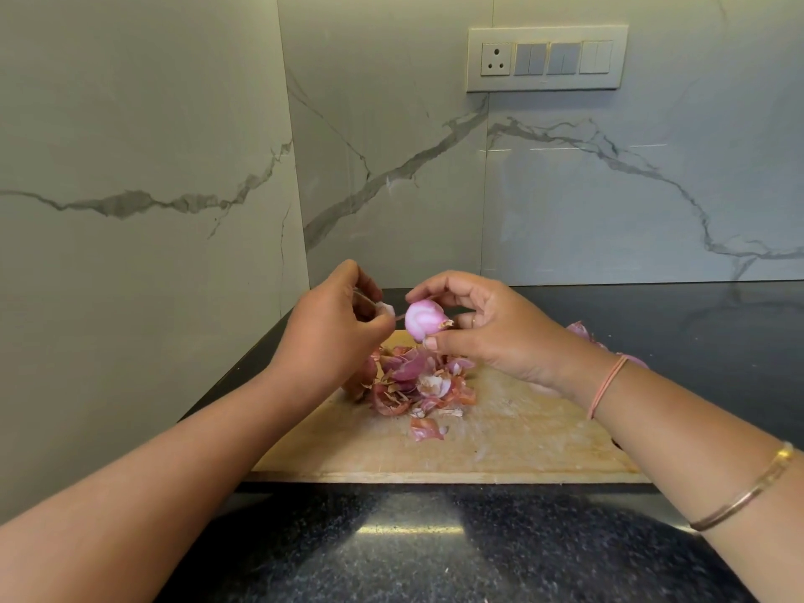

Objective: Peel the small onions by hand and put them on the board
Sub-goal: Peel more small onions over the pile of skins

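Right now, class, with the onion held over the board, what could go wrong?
1. The small pink onion is held only at the fingertips of the right hand; if the left hand tugs the white scrap of skin, it might slip and roll off the pale wooden board.
2. Set down carelessly, it could land in the pile of pink papery skins.

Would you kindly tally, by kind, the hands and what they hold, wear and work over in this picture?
Hands: 2, left hand and right hand
Onion: 1
Scrap of skin: 1
Heap of peels: 1
Board: 1
Wrist bands: 2, pink band and gold bangle
Total: 8
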The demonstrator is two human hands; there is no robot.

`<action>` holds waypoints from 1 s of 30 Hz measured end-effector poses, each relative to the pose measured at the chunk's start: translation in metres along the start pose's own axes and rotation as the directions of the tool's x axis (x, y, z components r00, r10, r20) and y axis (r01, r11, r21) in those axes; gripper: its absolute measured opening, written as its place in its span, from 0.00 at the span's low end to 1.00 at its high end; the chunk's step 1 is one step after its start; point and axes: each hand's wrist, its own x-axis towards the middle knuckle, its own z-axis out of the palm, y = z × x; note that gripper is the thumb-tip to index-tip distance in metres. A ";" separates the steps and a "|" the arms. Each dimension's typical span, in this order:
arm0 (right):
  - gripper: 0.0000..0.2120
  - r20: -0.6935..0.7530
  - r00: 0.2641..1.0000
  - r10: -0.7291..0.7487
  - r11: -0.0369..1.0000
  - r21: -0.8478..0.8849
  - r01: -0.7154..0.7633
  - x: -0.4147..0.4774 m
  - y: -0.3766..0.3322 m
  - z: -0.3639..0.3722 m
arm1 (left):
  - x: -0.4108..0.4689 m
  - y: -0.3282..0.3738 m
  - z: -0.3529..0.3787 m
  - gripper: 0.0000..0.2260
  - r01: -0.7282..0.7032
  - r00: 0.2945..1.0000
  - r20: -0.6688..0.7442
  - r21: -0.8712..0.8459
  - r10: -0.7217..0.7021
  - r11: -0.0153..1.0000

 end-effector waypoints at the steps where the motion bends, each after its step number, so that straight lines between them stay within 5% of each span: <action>1: 0.18 -0.016 1.000 0.002 1.000 0.006 -0.001 0.000 0.001 0.000 | 0.000 0.000 -0.001 0.06 0.001 1.000 0.026 -0.008 0.000 1.000; 8: 0.16 -0.117 0.993 0.019 0.991 0.134 -0.003 0.002 0.001 -0.007 | -0.001 -0.001 -0.001 0.04 -0.045 0.991 0.125 0.059 0.038 0.997; 15: 0.15 -0.156 0.986 -0.061 0.995 -0.085 0.048 0.006 0.005 -0.002 | -0.005 0.005 -0.003 0.15 -0.106 0.973 0.195 -0.080 0.120 0.991; 30: 0.13 -0.136 0.972 -0.193 0.905 -0.406 0.123 0.006 0.009 0.008 | -0.007 0.007 -0.002 0.17 -0.146 0.964 0.231 0.054 0.130 0.988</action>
